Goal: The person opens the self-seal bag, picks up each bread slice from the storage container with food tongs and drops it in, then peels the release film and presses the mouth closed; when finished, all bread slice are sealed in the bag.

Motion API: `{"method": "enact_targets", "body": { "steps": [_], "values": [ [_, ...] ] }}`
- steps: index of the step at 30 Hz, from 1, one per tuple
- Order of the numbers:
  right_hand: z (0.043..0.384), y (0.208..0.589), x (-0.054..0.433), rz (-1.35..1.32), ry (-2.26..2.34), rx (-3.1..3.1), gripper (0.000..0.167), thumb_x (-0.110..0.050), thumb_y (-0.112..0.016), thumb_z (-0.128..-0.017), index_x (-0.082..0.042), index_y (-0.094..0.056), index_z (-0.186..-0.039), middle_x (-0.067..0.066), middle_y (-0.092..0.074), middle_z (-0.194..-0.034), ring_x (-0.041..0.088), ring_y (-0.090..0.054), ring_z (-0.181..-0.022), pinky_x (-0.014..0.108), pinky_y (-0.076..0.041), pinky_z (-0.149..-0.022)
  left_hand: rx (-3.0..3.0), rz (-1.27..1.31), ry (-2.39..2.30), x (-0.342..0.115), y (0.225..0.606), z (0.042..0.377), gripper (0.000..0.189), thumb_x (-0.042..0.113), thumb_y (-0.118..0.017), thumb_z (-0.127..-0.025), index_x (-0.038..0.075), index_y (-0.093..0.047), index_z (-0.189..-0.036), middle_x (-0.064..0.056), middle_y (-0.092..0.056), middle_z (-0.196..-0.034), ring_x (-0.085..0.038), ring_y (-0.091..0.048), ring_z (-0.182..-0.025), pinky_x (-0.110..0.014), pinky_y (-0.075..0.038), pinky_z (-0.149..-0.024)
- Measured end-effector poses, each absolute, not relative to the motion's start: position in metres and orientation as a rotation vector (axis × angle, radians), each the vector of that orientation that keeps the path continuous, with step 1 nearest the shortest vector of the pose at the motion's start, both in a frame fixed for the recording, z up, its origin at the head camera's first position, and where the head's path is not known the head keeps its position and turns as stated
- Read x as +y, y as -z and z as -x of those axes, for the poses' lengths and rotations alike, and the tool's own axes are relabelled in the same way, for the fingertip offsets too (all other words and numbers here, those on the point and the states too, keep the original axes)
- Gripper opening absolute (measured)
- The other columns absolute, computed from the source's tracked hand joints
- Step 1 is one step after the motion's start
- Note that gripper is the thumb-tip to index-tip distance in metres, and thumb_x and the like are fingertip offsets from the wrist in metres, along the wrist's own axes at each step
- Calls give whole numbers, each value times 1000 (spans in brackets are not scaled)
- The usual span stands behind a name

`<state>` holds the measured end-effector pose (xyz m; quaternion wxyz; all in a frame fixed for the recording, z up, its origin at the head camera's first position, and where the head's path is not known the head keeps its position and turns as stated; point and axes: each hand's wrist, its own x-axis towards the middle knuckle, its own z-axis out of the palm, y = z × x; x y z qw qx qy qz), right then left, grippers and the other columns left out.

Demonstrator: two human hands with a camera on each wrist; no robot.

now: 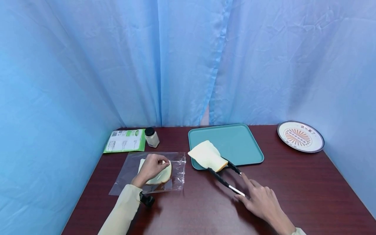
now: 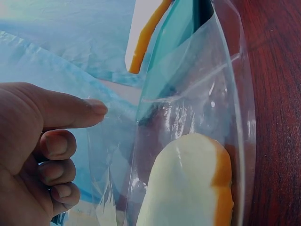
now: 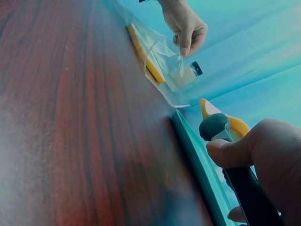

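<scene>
A clear plastic bag (image 1: 178,168) lies on the table at left with a slice of bread (image 2: 188,179) inside it. My left hand (image 1: 152,168) is above the bag and pinches its film between thumb and forefinger, lifting the upper layer; the other fingers are curled in. My right hand (image 1: 262,200) holds black-and-silver tongs (image 1: 220,178). Between the tongs' tips is another bread slice (image 1: 207,155), raised over the near left part of the teal tray (image 1: 241,147) and slightly bent. In the right wrist view, part of this slice is hidden behind the tongs.
Behind the bag lie a green-and-white packet (image 1: 125,140) and a small jar with a black lid (image 1: 152,137). A patterned plate (image 1: 301,137) sits at the far right of the dark red table (image 1: 205,212). Blue curtains (image 1: 188,65) enclose the back and sides.
</scene>
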<state>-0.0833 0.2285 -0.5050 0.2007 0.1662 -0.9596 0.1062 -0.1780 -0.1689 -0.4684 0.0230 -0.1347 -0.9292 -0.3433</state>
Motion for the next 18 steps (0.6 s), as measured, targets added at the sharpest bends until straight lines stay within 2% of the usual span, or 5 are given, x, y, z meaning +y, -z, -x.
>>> {"method": "enact_targets", "body": {
  "steps": [5,11,18],
  "values": [
    [83,510,231,-542,-270,-2655,79,-48,-84,-69,-10,-61,-135,12,-72,-99,27,-61,-53,40,-47,-50,-2877,409,1055,-169,468,178,4,7,-76,-86,7,-80,-85,3,-53,-55,-8,-39,-49,-21,-30,-51],
    [85,514,233,-646,-255,-2588,81,-54,-83,-68,-11,-63,-134,7,-73,-99,18,-56,-49,34,-43,-48,-2871,407,1057,-169,468,178,4,7,-76,-86,8,-80,-86,3,-53,-54,-8,-39,-49,-21,-30,-51],
    [90,521,233,-754,-255,-2496,83,-51,-84,-65,-9,-63,-134,5,-74,-98,13,-52,-43,31,-43,-48,-2875,402,1060,-169,467,179,5,8,-76,-86,6,-80,-87,2,-53,-54,-8,-39,-49,-21,-30,-51]
  ]
}}
